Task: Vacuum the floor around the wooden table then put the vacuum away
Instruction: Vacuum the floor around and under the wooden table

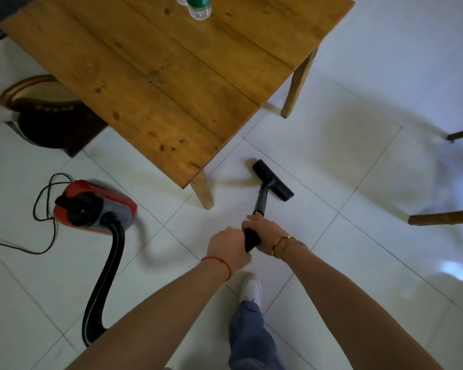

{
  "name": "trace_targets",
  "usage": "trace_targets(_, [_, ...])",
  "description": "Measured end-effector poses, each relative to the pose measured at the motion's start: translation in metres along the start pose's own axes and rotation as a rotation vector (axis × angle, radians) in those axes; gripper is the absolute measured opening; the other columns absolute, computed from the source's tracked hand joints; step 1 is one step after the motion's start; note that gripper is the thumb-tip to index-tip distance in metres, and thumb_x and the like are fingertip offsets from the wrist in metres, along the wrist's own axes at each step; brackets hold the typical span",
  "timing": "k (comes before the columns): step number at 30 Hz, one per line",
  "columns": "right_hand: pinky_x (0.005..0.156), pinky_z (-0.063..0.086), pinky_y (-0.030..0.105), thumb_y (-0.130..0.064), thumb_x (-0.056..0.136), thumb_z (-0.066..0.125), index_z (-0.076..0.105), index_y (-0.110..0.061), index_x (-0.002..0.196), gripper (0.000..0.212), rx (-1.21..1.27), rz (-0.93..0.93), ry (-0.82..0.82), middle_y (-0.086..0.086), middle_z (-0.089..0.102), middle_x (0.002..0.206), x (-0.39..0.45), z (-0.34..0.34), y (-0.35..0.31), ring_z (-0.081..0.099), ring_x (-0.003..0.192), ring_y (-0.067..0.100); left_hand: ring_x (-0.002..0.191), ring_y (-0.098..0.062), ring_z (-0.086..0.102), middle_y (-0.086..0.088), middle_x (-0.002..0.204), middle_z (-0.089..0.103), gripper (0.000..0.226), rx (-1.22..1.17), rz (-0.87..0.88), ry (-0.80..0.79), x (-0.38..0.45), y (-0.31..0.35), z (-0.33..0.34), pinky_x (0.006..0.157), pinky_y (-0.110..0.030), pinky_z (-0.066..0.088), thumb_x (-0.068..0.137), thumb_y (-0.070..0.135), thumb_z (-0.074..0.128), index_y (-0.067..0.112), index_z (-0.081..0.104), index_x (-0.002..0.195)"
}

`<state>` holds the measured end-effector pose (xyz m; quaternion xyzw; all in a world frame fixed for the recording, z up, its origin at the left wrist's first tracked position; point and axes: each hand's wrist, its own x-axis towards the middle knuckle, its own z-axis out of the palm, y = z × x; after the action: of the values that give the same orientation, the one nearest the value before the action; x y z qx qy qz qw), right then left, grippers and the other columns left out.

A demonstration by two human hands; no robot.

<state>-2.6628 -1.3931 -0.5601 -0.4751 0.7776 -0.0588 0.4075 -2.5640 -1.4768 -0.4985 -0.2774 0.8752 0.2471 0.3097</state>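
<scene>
A wooden table (pixel 171 76) fills the upper middle of the view, its near leg (pixel 202 192) standing on white floor tiles. A red and grey canister vacuum (pixel 94 206) sits on the floor at the left, with a black hose (pixel 104 279) curving down toward me. The black wand (pixel 259 201) ends in a black floor nozzle (pixel 273 180) lying flat on the tiles just right of the table leg. My left hand (pixel 226 248) and my right hand (pixel 263 229) both grip the wand's black handle, right hand a little farther along.
A clear water bottle (pixel 198 8) stands on the table's far side. A dark round stool (pixel 46 108) sits under the table's left edge. The black power cord (pixel 42 209) loops on the floor beside the canister. Wooden chair legs (pixel 444 217) reach in at the right. My white shoe (pixel 250 288) is below my hands.
</scene>
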Motion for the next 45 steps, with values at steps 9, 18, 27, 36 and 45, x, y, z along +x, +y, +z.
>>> trace_targets(9, [0.088,0.047,0.034,-0.004,0.085,0.057,0.056,-0.017,0.105,0.024,-0.059,0.011,0.032,0.004,0.055,0.11,0.055,-0.095,0.089,0.055,0.101,0.024,0.061,-0.015,0.056,0.003,0.06,0.049,0.011,-0.001,0.018,0.065,0.103,0.069,-0.058,0.059,-0.024,0.049,0.082,0.021,0.062,0.014,0.054,0.078])
trace_targets(18, [0.093,0.049,0.038,-0.008,0.085,0.06,0.057,-0.021,0.104,0.024,-0.07,0.02,0.048,0.001,0.057,0.107,0.078,-0.134,0.122,0.057,0.099,0.023,0.054,-0.012,0.045,0.004,0.053,0.039,0.017,-0.017,0.037,0.125,0.142,0.094,-0.08,0.061,-0.022,0.044,0.085,0.022,0.06,0.014,0.048,0.076])
trace_targets(27, [0.091,0.05,0.037,-0.009,0.085,0.06,0.056,-0.02,0.103,0.023,-0.048,-0.016,0.02,0.001,0.056,0.106,0.06,-0.106,0.082,0.057,0.097,0.022,0.049,-0.008,0.04,0.005,0.053,0.039,0.016,0.031,0.043,0.077,0.104,0.065,-0.07,0.055,-0.019,0.039,0.085,0.022,0.058,0.015,0.048,0.076])
trace_targets(36, [0.09,0.049,0.038,-0.004,0.084,0.057,0.055,-0.018,0.105,0.026,-0.005,-0.057,-0.034,0.004,0.054,0.111,0.025,-0.044,0.01,0.055,0.101,0.025,0.057,-0.012,0.049,0.007,0.056,0.041,0.018,0.022,0.02,0.02,0.028,0.009,-0.036,0.057,-0.02,0.044,0.081,0.026,0.063,0.016,0.05,0.076])
trace_targets(45, [0.093,0.047,0.042,-0.002,0.085,0.056,0.058,-0.015,0.106,0.025,0.046,-0.043,-0.036,0.007,0.057,0.112,-0.007,0.027,-0.068,0.056,0.103,0.028,0.076,-0.02,0.066,-0.005,0.082,0.067,0.012,0.022,0.005,-0.005,-0.054,-0.053,-0.001,0.061,-0.025,0.049,0.08,0.024,0.064,0.015,0.055,0.08])
